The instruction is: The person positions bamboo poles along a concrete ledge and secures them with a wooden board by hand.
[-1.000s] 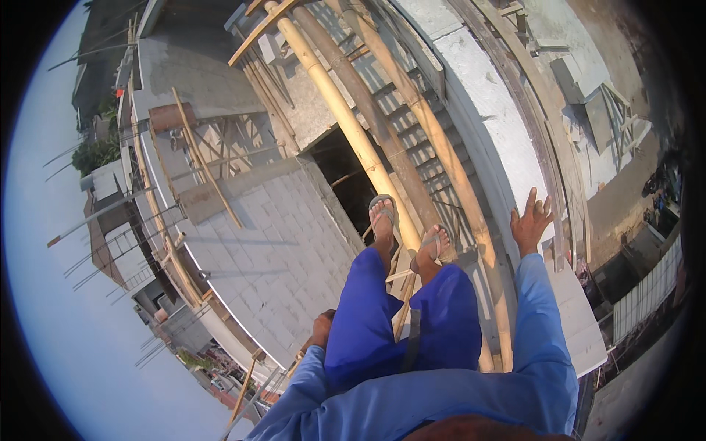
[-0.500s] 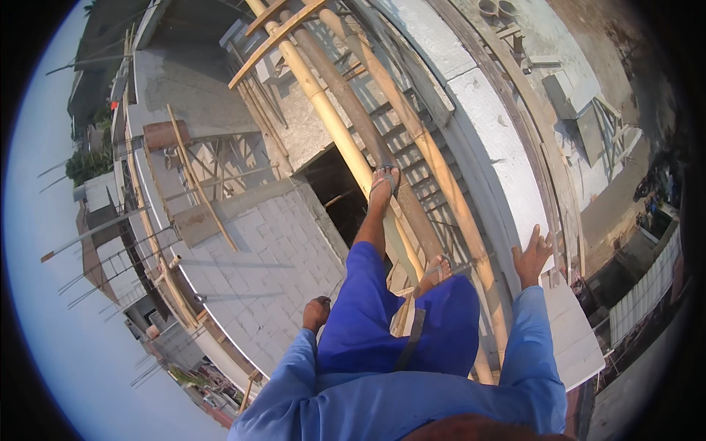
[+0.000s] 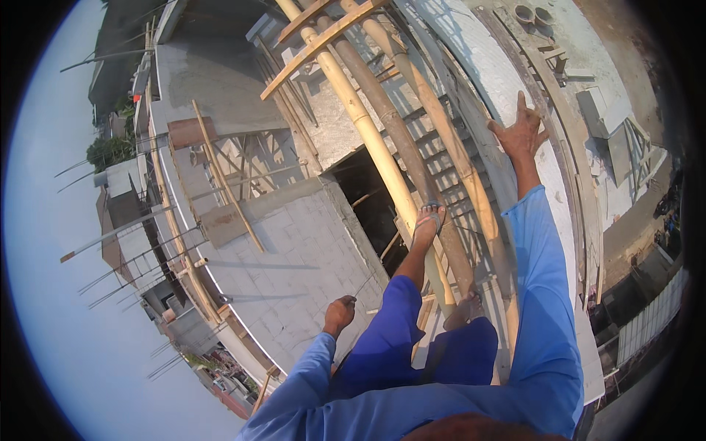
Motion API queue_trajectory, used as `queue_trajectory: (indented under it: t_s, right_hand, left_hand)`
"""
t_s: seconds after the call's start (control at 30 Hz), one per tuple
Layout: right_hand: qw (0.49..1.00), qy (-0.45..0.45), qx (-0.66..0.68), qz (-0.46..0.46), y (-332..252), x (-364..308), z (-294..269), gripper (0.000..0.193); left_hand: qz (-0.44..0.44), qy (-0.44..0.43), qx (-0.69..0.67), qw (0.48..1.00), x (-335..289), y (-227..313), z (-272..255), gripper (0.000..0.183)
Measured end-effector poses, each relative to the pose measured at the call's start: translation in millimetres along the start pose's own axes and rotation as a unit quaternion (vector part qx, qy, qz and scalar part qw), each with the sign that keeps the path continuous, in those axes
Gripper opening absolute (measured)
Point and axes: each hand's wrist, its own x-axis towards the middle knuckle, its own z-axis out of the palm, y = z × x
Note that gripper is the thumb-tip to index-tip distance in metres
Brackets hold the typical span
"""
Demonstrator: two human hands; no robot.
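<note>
My right hand is stretched forward with fingers spread, on or just above the white wall top to my right. It holds nothing. Low on my left, my left hand is curled closed; a small dark bit shows at its fingertips, too small to name. Beneath that hand lies a floor of pale grey blocks. My sandalled feet stand on long poles: a yellow bamboo pole and a browner pole beside it. Another thick pole runs along their right.
A dark opening gapes left of the poles. Wooden crosspieces lie over their far end. Steps show below on the right. Thin rods stick out past the left edge, and planks line the wall's outer side.
My right hand has moved forward along the wall top. I have stepped along the poles, and the scene has shifted rightward and down in view. My left hand stays low and closed.
</note>
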Motion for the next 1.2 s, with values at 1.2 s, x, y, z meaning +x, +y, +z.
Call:
queue_trajectory:
  t_s: [1.2]
  right_hand:
    - [0.987, -0.003, -0.157, -0.022, 0.9, -1.1, 24.0, 0.086]
  left_hand:
    - [-0.023, 0.025, -0.094, 0.995, 81.9, 92.1, -196.3, 0.025]
